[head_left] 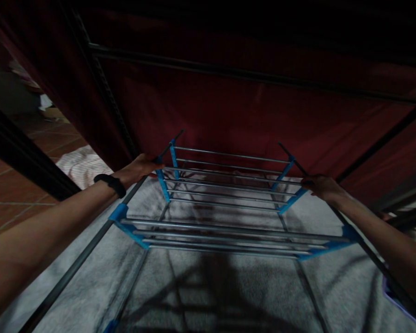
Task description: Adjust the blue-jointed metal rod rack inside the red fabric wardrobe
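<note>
A shoe rack (pixel 225 229) of grey metal tubes and blue plastic connectors lies across the middle, its long side poles running toward me. Its tiers of crossbars run from left to right. My left hand (pixel 143 167), below a black wristband (pixel 110 184), is closed around the left pole beside a blue connector (pixel 163 184). On the other side, my right hand (pixel 321 187) is wrapped round the right pole next to another blue connector (pixel 293 201); its fingertips are dark and hard to make out. The near ends of the poles leave the picture.
Grey fleecy cloth (pixel 256 286) spreads under the rack. Behind hangs dark red fabric (pixel 222 111) on a frame with a dark crossbar (pixel 208 69). Tiled floor (pixel 27 185) and striped cloth (pixel 85 166) show at left. A purple-edged item (pixel 398 300) lies at lower right.
</note>
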The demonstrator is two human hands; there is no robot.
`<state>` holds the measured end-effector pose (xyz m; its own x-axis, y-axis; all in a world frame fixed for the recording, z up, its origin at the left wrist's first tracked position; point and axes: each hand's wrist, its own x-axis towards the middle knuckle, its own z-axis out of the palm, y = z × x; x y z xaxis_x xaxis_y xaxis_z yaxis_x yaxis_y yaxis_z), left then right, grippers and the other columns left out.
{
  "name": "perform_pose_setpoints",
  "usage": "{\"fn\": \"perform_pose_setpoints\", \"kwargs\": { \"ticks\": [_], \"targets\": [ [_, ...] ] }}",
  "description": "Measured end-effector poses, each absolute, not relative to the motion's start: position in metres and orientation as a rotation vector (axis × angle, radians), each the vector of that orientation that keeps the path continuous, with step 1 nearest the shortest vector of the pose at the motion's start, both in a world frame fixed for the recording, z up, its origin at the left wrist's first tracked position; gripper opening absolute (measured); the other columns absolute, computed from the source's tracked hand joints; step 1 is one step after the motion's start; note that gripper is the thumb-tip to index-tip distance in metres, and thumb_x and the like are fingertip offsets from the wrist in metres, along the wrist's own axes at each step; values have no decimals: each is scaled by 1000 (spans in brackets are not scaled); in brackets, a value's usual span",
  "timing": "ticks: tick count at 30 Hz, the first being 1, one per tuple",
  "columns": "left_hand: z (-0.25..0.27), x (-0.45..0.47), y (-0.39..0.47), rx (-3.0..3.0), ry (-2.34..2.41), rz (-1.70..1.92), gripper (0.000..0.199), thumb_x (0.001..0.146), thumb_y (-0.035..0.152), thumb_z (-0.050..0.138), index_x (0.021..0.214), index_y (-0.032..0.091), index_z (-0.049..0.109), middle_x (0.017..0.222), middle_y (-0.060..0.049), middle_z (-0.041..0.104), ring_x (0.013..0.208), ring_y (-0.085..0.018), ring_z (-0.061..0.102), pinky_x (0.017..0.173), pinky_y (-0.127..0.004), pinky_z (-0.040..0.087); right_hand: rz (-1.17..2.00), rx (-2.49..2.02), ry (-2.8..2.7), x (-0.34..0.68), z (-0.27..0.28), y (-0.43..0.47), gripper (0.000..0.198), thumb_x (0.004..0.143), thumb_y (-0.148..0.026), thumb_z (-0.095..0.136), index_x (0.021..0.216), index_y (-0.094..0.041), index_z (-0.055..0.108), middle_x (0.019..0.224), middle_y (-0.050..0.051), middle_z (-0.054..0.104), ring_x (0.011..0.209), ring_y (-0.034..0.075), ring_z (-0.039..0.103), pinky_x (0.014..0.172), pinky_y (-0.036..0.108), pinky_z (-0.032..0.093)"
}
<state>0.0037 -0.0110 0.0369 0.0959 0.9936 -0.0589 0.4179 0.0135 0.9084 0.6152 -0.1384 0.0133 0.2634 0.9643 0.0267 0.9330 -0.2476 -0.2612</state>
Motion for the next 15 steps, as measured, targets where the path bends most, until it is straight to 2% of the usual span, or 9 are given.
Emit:
{"fn": "perform_pose_setpoints", "kwargs": {
  "ticks": [2,5,11,15],
  "targets": [
    [38,4,-11,1542,1437,861,65,52,45,85,104,10,66,96,-7,69,86,-22,60,68,-35,53,237,-2324,-1736,615,16,-137,22,88,-22,64,105,-14,76,103,16,73,54,11,65,54,24,44],
    [40,4,-15,1550,1448,855,62,51,47,84,96,9,67,89,-7,69,84,-22,60,67,-34,53,254,-2354,-1738,609,22,-138,25,89,-23,63,108,-12,75,104,18,72,50,9,63,51,24,42],
    [38,-9,-9,1608,1433,840,66,50,51,84,99,10,67,100,-8,70,89,-23,62,70,-31,55,194,-2378,-1793,595,42,-139,24,91,-24,62,108,-13,73,95,9,74,49,9,63,53,19,46],
    [26,-17,14,1546,1498,901,60,49,48,85,95,13,67,92,-5,72,81,-23,64,65,-31,56,191,-2370,-1819,592,50,-128,24,88,-22,62,109,-13,72,89,6,74,51,11,65,50,18,46]
  ]
}}
